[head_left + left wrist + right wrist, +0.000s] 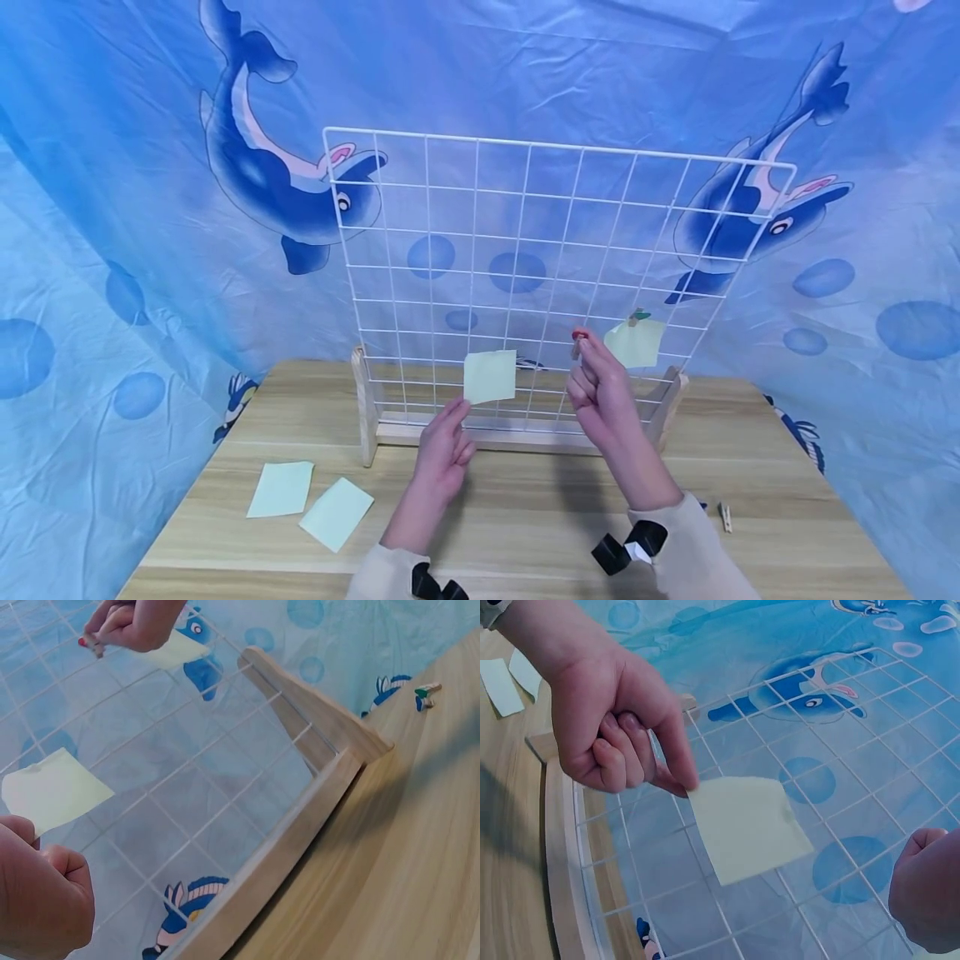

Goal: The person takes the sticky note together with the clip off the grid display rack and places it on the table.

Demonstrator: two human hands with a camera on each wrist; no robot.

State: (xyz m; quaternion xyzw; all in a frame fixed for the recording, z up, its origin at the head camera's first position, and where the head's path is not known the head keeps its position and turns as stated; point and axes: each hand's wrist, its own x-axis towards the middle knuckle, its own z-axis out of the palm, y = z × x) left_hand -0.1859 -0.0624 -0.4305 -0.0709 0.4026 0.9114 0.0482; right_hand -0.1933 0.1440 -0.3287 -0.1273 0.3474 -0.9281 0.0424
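My left hand (pixel 444 450) pinches the lower left corner of a pale green paper note (pixel 490 377), which overlaps the lower middle of a white wire grid (pixel 528 200). Thumb and finger meet at that corner in the right wrist view. My right hand (pixel 606 392) is raised to the right of this note and pinches a small wooden clothespin (pixel 577 343) with a red piece on top. Just beyond the right hand, another note (pixel 636 342) hangs on the grid under a clothespin with a green leaf-like top (pixel 637 315).
The grid stands in a wooden base (pixel 480 437) with two side posts. Two loose notes, one nearer the edge (pixel 281 490) and one beside it (pixel 337 514), lie on the wooden table (pixel 225 546) at left. A clothespin (pixel 725 517) lies at right. A blue dolphin-print sheet (pixel 525 67) hangs behind.
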